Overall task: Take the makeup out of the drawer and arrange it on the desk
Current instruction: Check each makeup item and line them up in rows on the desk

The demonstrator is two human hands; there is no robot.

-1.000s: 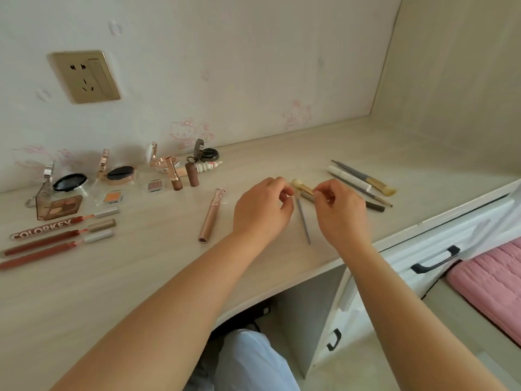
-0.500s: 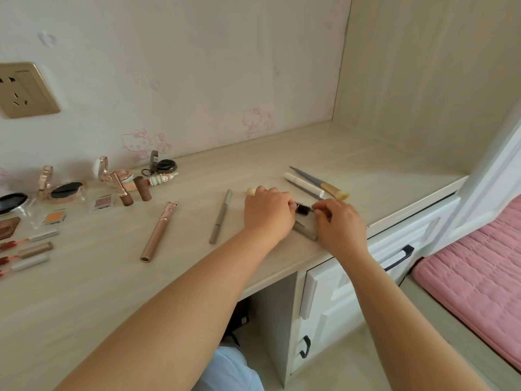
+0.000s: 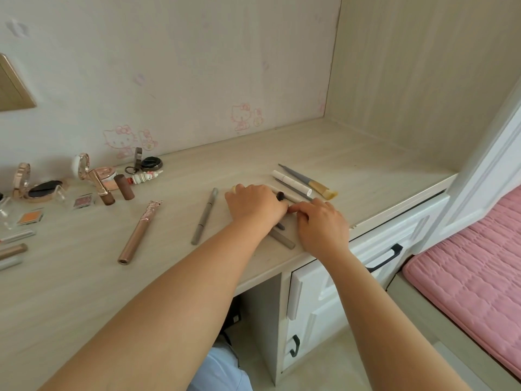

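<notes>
Both hands work close together on the desk (image 3: pixel 352 153) near its front edge. The left hand (image 3: pixel 255 206) lies knuckles up with its fingers curled over a pale stick with a yellowish end (image 3: pixel 234 188) that pokes out past the knuckles; a small dark brush tip (image 3: pixel 280 196) shows just beyond the fingers. The right hand (image 3: pixel 321 221) lies beside it, fingertips touching the left hand's fingers and seemingly pinching the same slim piece, though the grip itself is hidden. Under the wrists a grey pencil (image 3: pixel 282 239) lies flat on the wood. Just behind the hands lie a white tube (image 3: pixel 291 183), a thin dark liner (image 3: pixel 293 189) and a flat brush with a tan head (image 3: pixel 307 182), side by side and slanted. To the left lie a grey brow pen (image 3: pixel 204 217) and a rose-gold mascara tube (image 3: pixel 139 234), apart from each other. Farther left, near the wall, stand two brown lipsticks (image 3: pixel 124 187), open compacts (image 3: pixel 36 189) and small shadow pans (image 3: pixel 83 200). The white drawer (image 3: pixel 394 238) under the desk edge is pushed in, its black handle showing.
</notes>
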